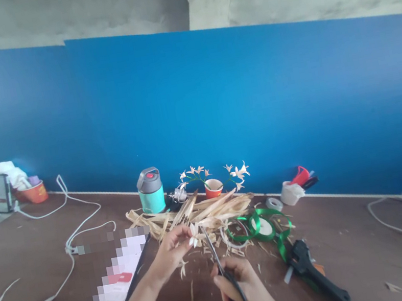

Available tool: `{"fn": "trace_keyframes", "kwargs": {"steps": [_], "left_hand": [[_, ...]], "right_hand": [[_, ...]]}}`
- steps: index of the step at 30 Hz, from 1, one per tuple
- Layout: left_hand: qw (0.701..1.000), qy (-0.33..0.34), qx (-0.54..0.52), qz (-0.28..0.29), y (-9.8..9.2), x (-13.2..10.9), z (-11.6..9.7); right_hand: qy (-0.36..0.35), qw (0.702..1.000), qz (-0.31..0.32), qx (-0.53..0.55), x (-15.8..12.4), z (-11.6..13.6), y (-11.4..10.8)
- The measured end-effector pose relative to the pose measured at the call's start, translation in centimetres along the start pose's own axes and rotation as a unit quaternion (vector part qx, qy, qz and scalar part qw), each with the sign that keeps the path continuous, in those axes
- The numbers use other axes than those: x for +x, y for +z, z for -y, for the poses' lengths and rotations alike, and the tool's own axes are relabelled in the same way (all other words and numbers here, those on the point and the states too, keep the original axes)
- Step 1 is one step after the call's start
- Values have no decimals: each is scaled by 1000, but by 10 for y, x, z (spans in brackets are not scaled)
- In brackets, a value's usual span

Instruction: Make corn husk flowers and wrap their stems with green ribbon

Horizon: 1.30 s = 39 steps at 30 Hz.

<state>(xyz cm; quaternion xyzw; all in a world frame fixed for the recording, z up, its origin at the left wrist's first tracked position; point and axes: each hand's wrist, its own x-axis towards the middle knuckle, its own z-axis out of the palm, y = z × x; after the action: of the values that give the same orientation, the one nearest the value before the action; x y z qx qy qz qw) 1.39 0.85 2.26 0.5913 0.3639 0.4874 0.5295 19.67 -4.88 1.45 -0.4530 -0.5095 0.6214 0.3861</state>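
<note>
Between the fingertips of my left hand (172,249) is a small pale flower (194,236) with pointed petals. My right hand (242,286) grips a pair of scissors (230,283) by the dark handles, and the blades point up and away, close to the flower's right side. Whether the blades touch it I cannot tell. Just beyond both hands lies a heap of dried corn husks (219,209). Another pale flower (183,267) rests on the table below my left hand. A spool of green ribbon (263,227) lies right of the scissors.
Behind the husks stand a turquoise flask (153,200) and a paper cup (214,187) with flower stems. A black glue gun (316,275) lies at right, near a tape roll (274,204). At left are a phone (123,273) and white cables (71,241). A blue partition (184,101) closes the back.
</note>
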Motion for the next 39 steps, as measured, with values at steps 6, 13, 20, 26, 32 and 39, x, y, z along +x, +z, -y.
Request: {"fn": "trace_keyframes", "kwargs": {"steps": [6, 13, 20, 26, 32, 39], "left_hand": [[1000, -6, 18, 4, -2, -2, -9], [1000, -10, 4, 15, -2, -2, -12], [1000, -1, -10, 14, -4, -3, -10], [1000, -1, -7, -7, -4, -3, -12], [1000, -7, -6, -5, -4, -2, -10], [999, -41, -34, 5, -6, -1, -9]], "right_hand": [[-3, 1000, 3, 0, 1, -1, -1], [-2, 1000, 8, -7, 1, -3, -1], [1, 1000, 8, -17, 1, -4, 0], [8, 999, 2, -33, 0, 1, 2], [19, 998, 3, -52, 0, -1, 0], [34, 998, -5, -61, 0, -4, -1]]}}
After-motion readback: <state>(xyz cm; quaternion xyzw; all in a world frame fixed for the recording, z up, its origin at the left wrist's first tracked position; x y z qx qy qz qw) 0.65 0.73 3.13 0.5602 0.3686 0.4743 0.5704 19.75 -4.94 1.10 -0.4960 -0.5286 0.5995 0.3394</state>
